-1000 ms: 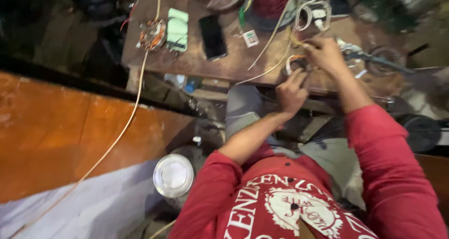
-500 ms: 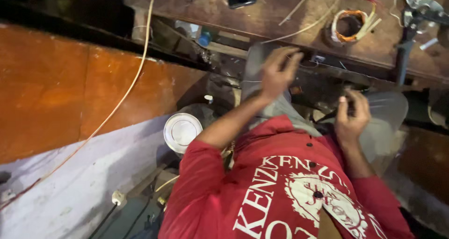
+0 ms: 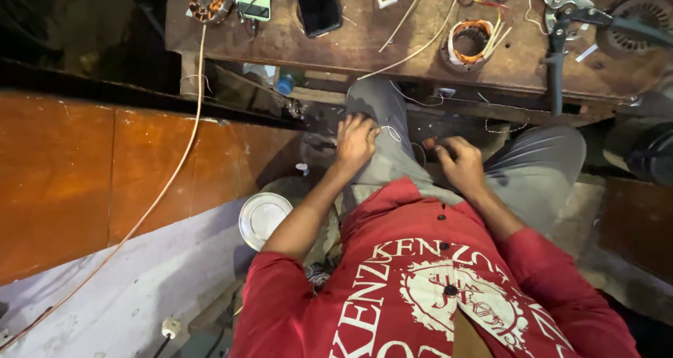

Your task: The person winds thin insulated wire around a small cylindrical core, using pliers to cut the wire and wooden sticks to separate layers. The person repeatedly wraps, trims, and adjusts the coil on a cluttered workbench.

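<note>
Head view. I take the wooden workbench [image 3: 350,46] as landmark. Below its front edge, my left hand [image 3: 356,142] rests on the grey-trousered knee [image 3: 385,130], fingers curled, pinching a thin pale wire [image 3: 390,132] so that it stays taut. My right hand [image 3: 459,163] lies beside it, closed narrow on a small orange piece [image 3: 429,143]. On the bench, above, the wound stator [image 3: 471,41] waits within reach, pliers [image 3: 561,22] to its right.

Warm, fairly dim light falls from above on the wooden desk [image 3: 350,43] at the far side, and the space beneath it sinks into deep shadow. The far left corner is nearly black. Focus is reasonably sharp centrally, with wide-angle stretching towards the edges.
</note>
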